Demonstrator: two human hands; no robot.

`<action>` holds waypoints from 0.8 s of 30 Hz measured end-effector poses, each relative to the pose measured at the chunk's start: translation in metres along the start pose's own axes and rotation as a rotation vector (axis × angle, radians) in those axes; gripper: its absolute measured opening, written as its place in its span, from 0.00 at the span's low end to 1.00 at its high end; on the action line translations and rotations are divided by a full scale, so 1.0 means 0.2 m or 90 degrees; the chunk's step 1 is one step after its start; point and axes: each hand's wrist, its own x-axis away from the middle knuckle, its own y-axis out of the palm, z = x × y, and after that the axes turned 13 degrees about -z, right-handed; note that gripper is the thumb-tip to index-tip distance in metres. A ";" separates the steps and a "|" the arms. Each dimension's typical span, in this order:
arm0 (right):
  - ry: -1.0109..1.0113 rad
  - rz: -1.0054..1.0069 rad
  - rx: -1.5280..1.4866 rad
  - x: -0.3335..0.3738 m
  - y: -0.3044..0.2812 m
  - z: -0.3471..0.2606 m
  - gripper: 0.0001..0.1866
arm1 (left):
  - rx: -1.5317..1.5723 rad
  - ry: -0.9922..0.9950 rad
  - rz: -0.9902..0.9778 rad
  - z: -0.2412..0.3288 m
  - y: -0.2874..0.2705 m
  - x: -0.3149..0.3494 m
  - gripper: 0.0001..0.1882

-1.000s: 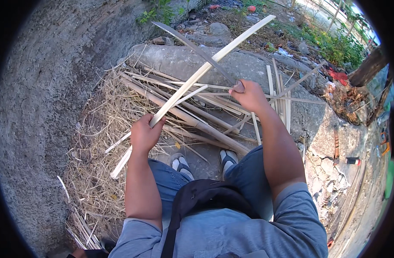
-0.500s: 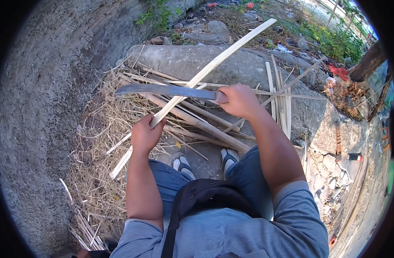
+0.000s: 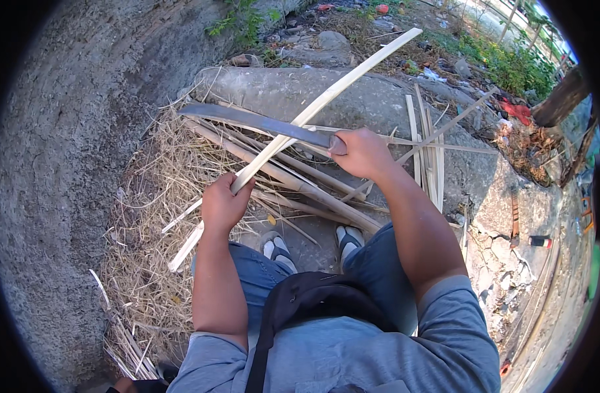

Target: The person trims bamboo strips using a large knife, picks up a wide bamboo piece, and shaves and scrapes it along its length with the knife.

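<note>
Split-bamboo strip (image 3: 339,88), pale and long, slants across the view ahead of our body, its lower end passing beneath our left forearm and its upper end reaching away to the right. Nearest to us, a black waist bag (image 3: 326,295) sits across the waist over blue jeans (image 3: 252,265); whatever it contains is hidden. Just beyond, we see two feet in sandals (image 3: 277,252) on the ground. Our left hand (image 3: 224,202) grips the strip below its middle, fingers wrapped around it. Our right hand (image 3: 361,152) is clenched around the handle of a machete (image 3: 247,120), whose blade points left and crosses the strip beyond the left hand; we cannot tell whether its edge bites into the wood. Below the blade lies a heap of bamboo poles (image 3: 306,187), with dry straw (image 3: 149,275) spread to their left. To the right, loose slats (image 3: 432,150) lean against a grey rock (image 3: 378,108) behind the heap. Farther off, we make out a leafy green plant (image 3: 244,19) near the rough wall (image 3: 64,164), and red material (image 3: 516,111) beside a dark log (image 3: 562,98).
</note>
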 end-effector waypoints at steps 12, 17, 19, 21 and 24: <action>0.035 0.028 -0.003 0.02 -0.10 0.02 0.15 | 0.060 -0.018 -0.039 0.00 -0.03 0.00 0.20; 0.059 0.011 -0.069 0.00 -0.06 0.02 0.17 | 0.061 0.023 -0.010 -0.02 0.00 0.00 0.20; 0.048 0.000 -0.063 0.00 -0.04 -0.01 0.16 | 0.059 0.024 -0.009 -0.02 0.01 0.00 0.20; 0.037 -0.010 -0.059 0.00 -0.01 -0.03 0.15 | 0.056 0.024 -0.009 -0.01 0.01 0.00 0.20; -0.016 -0.033 0.009 0.00 0.00 -0.04 0.13 | 0.052 0.013 -0.019 0.00 0.00 0.00 0.20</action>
